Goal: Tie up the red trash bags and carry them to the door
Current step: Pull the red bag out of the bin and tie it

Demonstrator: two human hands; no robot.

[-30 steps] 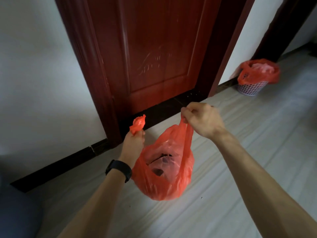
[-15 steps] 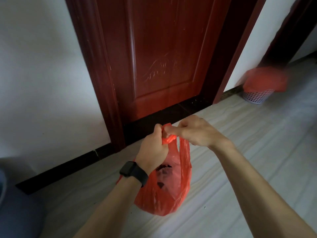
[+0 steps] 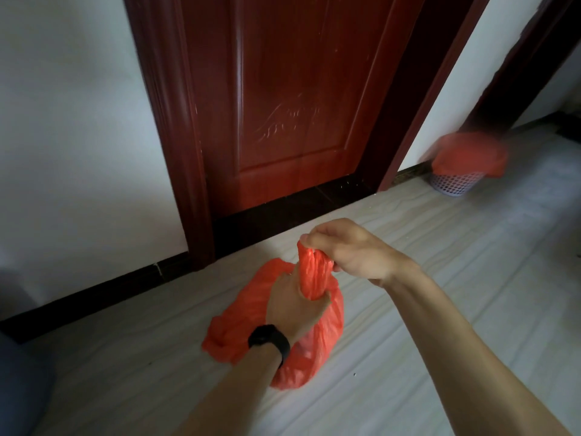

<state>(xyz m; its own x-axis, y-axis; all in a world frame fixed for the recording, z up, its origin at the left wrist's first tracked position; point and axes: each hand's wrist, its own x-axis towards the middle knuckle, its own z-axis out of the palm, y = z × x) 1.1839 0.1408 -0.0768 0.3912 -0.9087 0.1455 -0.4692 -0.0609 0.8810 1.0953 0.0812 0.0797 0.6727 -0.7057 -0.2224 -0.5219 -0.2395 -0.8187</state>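
Red trash bag (image 3: 327, 335) thin crinkled plastic, slightly glossy. Door (image 3: 301, 99) dark red wood, smooth semi-gloss finish with embossed panel. Floor (image 3: 440, 309) pale, matt, faint grain lines. Wristband (image 3: 270, 339) black, matt. Basket (image 3: 456, 184) white lattice, probably plastic, blurred.

This looked like a hallway inside a home. There was a dark red wooden door (image 3: 292, 99) in a white wall (image 3: 72, 121), with a black strip along the bottom. The floor (image 3: 471, 278) was pale. A small white basket (image 3: 456, 184) with a red bag (image 3: 470, 155) stood by the wall.
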